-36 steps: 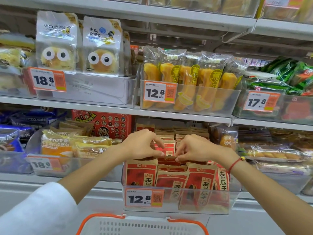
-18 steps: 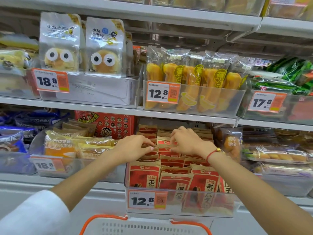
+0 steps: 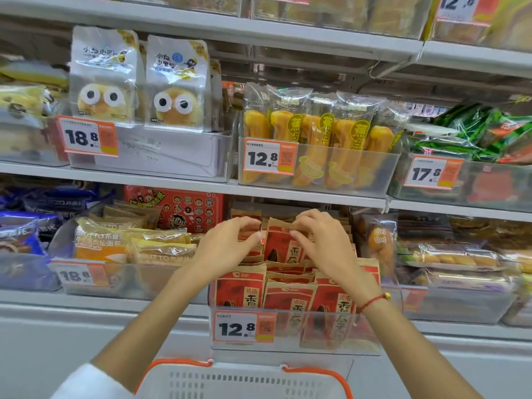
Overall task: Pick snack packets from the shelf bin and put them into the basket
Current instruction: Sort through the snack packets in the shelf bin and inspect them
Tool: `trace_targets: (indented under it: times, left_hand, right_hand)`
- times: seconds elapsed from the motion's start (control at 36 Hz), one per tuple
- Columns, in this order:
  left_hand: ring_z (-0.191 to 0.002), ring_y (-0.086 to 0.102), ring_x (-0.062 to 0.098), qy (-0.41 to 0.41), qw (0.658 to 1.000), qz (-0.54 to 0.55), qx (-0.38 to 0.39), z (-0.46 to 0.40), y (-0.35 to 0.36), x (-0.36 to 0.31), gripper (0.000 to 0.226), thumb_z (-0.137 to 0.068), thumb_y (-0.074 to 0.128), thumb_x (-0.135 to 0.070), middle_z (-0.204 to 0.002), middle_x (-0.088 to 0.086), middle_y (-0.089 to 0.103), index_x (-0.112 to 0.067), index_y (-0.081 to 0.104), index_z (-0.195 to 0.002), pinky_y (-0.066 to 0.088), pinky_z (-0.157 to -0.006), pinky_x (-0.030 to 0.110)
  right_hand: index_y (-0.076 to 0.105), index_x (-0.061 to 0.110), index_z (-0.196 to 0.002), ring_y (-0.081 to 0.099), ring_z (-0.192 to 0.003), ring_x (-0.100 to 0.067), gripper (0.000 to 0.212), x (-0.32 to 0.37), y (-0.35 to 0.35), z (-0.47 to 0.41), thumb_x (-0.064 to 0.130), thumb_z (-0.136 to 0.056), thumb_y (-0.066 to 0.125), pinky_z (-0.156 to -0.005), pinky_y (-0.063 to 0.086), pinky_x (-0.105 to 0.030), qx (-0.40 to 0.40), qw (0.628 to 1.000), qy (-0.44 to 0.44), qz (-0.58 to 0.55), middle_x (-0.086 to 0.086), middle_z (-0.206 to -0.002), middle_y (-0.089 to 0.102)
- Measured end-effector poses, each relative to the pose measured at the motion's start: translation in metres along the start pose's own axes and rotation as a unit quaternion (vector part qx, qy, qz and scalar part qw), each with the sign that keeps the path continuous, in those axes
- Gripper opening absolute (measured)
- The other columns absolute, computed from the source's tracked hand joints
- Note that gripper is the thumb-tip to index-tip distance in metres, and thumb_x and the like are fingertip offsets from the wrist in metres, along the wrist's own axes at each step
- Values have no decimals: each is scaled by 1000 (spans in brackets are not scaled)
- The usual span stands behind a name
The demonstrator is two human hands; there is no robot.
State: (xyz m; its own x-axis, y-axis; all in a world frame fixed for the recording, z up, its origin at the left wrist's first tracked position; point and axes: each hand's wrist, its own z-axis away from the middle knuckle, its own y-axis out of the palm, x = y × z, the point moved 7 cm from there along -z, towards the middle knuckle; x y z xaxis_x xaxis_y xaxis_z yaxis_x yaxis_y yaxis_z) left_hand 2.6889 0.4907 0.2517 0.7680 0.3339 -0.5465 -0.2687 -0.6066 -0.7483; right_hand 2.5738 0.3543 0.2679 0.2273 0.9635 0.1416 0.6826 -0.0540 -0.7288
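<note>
Red and brown snack packets stand in rows in a clear shelf bin marked 12.8. One packet sticks up above the others in the middle row. My right hand pinches its top edge between thumb and fingers. My left hand is just left of it, its curled thumb and fingers closing on the top of a packet in the left row. The white basket with an orange rim sits below the bin at the bottom edge of the view.
The shelf above hangs low over the bin. Bins of yellow bread packs on the left and pastry packs on the right flank it. A red carton stands behind to the left.
Both hands have moved deeper and higher into the bin. One packet in the middle row now stands raised above its neighbours under my right hand.
</note>
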Motion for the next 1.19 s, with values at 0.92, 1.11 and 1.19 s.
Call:
trace_targets:
  times: [0.92,1.11,1.19]
  left_hand:
    - [-100,67,4,35,932,332,-142,10,-17,-33,23,-94,61,-28,-105,-12,72,-26,68,-116,57,-85,30]
    - [-87,66,-7,10,920,387,-53,5,-8,-30,18,-94,61,-28,-97,-19,69,-34,64,-110,50,-63,7]
    - [-97,65,0,3,923,385,-20,5,-8,-30,22,-90,65,-31,-104,-13,69,-35,63,-112,54,-70,12]
  right_hand:
    - [54,26,-131,59,-108,2,47,9,-35,17,39,-88,68,-89,46,-18,11,937,137,-322,14,-119,64]
    - [66,25,-114,64,-82,15,31,0,-39,26,34,-85,72,-65,47,-2,32,909,175,-378,19,-97,69]
    - [68,23,-113,67,-87,8,32,1,-36,27,35,-83,73,-69,51,-7,36,904,185,-385,14,-101,72]
